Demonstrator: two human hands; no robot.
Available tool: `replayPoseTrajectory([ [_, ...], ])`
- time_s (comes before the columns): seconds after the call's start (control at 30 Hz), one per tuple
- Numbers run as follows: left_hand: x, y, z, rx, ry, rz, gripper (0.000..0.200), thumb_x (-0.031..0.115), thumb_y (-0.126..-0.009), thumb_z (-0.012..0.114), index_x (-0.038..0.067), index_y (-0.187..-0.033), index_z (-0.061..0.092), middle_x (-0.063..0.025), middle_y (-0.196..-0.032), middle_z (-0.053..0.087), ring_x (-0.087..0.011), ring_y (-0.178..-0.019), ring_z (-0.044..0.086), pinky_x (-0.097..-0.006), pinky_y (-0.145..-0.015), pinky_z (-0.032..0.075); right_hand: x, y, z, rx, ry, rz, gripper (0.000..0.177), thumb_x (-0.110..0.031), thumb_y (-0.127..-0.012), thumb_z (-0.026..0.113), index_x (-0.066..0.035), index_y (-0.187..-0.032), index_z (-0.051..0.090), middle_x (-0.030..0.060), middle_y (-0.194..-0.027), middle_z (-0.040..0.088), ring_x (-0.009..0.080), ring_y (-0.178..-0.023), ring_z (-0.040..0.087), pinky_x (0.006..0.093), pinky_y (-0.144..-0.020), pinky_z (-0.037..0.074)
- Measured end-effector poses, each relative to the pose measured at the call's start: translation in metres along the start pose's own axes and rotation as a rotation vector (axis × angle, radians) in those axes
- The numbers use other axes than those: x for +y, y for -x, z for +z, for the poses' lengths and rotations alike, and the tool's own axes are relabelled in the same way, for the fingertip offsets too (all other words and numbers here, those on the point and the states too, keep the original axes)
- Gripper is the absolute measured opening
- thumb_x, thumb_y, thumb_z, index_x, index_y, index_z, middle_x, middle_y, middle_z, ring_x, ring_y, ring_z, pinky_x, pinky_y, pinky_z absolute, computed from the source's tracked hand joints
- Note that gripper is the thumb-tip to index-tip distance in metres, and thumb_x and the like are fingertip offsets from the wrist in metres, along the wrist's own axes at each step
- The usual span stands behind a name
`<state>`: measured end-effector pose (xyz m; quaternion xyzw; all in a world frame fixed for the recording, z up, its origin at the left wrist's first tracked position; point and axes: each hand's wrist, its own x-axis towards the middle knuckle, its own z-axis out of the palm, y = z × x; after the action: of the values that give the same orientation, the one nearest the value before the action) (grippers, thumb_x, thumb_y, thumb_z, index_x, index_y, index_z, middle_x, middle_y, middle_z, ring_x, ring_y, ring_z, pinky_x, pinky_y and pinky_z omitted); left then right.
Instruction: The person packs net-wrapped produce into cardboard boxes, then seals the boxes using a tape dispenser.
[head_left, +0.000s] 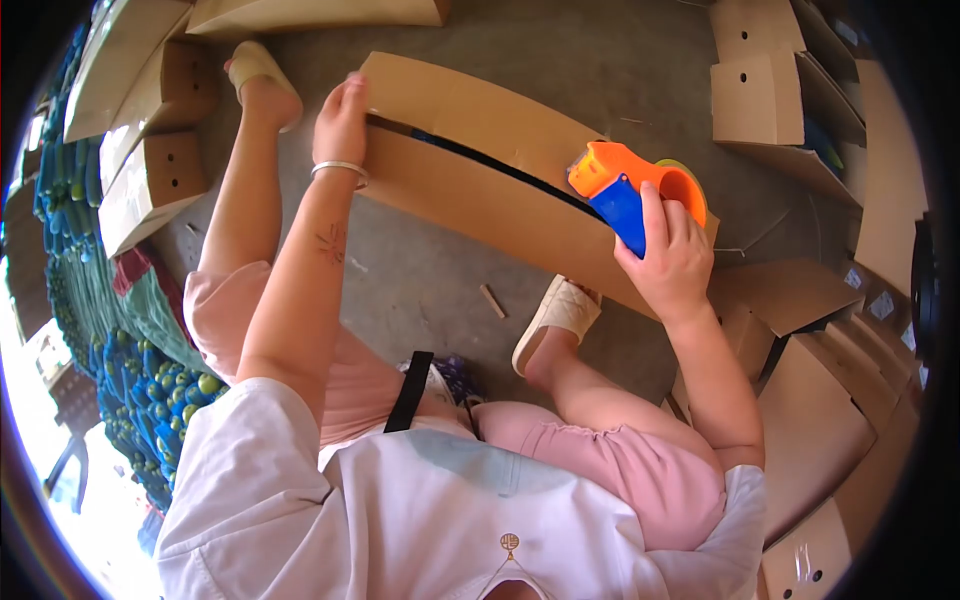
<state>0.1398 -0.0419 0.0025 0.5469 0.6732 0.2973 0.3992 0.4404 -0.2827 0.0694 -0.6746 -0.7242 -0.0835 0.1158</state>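
Observation:
A long cardboard box [480, 205] lies in front of me, with a dark gap running between its two top flaps. My left hand [343, 122] holds the far left end of the box, its fingers closed round the edge. In my right hand [668, 250] is an orange and blue tape dispenser [620, 185], gripped by its blue handle. The dispenser's front end is over the right part of the box, near the gap; whether it touches the cardboard I cannot tell.
Open cardboard boxes [757, 100] stand at the upper right, and more boxes [155, 190] at the upper left. Flattened cardboard [815, 430] lies at the lower right. Blue netted bundles [150, 400] are piled on the left. A small scrap [492, 301] lies on the floor.

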Motion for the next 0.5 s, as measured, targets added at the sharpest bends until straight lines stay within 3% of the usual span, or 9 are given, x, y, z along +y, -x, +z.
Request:
replayPoseTrajectory([
  [0.1,-0.022,-0.009,-0.003,-0.068,-0.258,0.117,0.054,0.050,-0.088,0.058,0.017,-0.130,0.053,-0.0150,-0.113,0.066,-0.0310,-0.106,0.062,-0.0373,-0.090,0.047,0.010,-0.019,-0.020,-0.075,-0.190,0.049,0.072,-0.015,-0.062,0.077,-0.006,-0.128,0.050,0.0101,-0.094,0.057,0.0275,-0.078,0.061,0.0384,-0.070,0.052],
  [0.17,-0.018,-0.006,-0.005,-0.082,-0.320,0.156,0.053,0.050,-0.089,0.057,0.017,-0.130,0.053,-0.0156,-0.112,0.066,-0.0322,-0.105,0.062,-0.0382,-0.089,0.047,0.009,-0.038,-0.035,-0.090,-0.322,0.105,0.073,-0.015,-0.061,0.078,-0.006,-0.129,0.050,0.0110,-0.099,0.059,0.0285,-0.082,0.063,0.0383,-0.073,0.053],
  [0.23,-0.012,0.000,-0.005,-0.096,-0.440,0.233,0.052,0.049,-0.091,0.054,0.015,-0.130,0.049,-0.0180,-0.109,0.066,-0.0363,-0.102,0.062,-0.0415,-0.086,0.048,-0.007,-0.059,-0.039,0.009,-0.797,0.137,0.075,-0.017,-0.062,0.081,-0.005,-0.129,0.050,0.0133,-0.111,0.061,0.0289,-0.093,0.064,0.0363,-0.081,0.052],
  [0.27,-0.010,0.001,-0.004,-0.093,-0.440,0.225,0.052,0.049,-0.091,0.054,0.015,-0.130,0.049,-0.0180,-0.109,0.066,-0.0363,-0.102,0.062,-0.0415,-0.086,0.048,-0.018,-0.071,-0.042,-0.058,-0.942,0.121,0.074,-0.020,-0.064,0.082,-0.005,-0.130,0.051,0.0133,-0.119,0.061,0.0260,-0.101,0.064,0.0325,-0.085,0.052],
  [0.37,-0.012,-0.004,-0.004,-0.123,-0.496,0.225,0.051,0.047,-0.091,0.053,0.013,-0.129,0.046,-0.0206,-0.108,0.066,-0.0383,-0.103,0.061,-0.0433,-0.086,0.048,-0.049,-0.099,-0.020,-0.092,-0.988,-0.022,0.077,-0.024,-0.066,0.081,-0.008,-0.134,0.048,0.0125,-0.117,0.060,0.0264,-0.099,0.064,0.0343,-0.080,0.053],
  [0.5,-0.016,-0.001,-0.006,-0.117,-0.270,0.264,0.046,0.033,-0.086,0.066,0.011,-0.124,0.051,-0.0182,-0.106,0.065,-0.0360,-0.095,0.062,-0.0389,-0.085,0.048,-0.065,-0.102,0.041,-0.166,-0.831,-0.085,0.087,-0.033,-0.069,0.079,-0.012,-0.142,0.039,0.0108,-0.100,0.059,0.0275,-0.085,0.062,0.0382,-0.071,0.053],
])
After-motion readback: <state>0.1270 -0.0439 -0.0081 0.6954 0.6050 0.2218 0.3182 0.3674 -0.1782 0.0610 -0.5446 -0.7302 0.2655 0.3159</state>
